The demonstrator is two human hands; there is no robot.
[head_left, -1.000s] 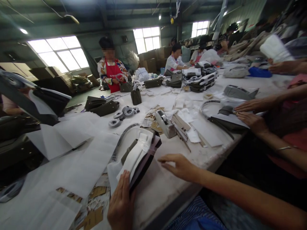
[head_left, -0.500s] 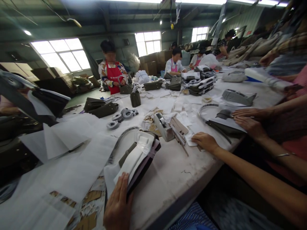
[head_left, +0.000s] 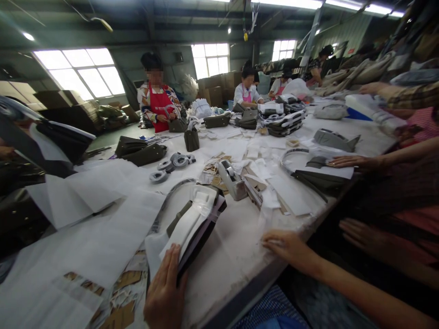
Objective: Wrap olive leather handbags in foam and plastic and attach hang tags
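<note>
A dark bag wrapped in white foam (head_left: 192, 219), with its looped handle wrapped in clear plastic, lies tilted at the near middle of the table. My left hand (head_left: 166, 285) grips its lower end, fingers along the foam and thumb at the right side. Near the table's front edge, my right hand (head_left: 290, 249) is closed, its fingertips pinched on something too small to make out. A grey tape dispenser (head_left: 233, 180) stands beyond the bag, beside white sheets (head_left: 291, 194) and card strips.
White foam sheets (head_left: 82, 242) cover the left. Tape rolls (head_left: 171, 165) and dark bags (head_left: 140, 151) lie farther back. At right, a co-worker's hand (head_left: 355, 161) rests on another bag (head_left: 318, 180), near a second dispenser (head_left: 336, 139). Other people stand across the table.
My right hand has come back from the white sheets toward the table edge. My left hand stays on the bag. One of the neighbour's hands has dropped below the table edge.
</note>
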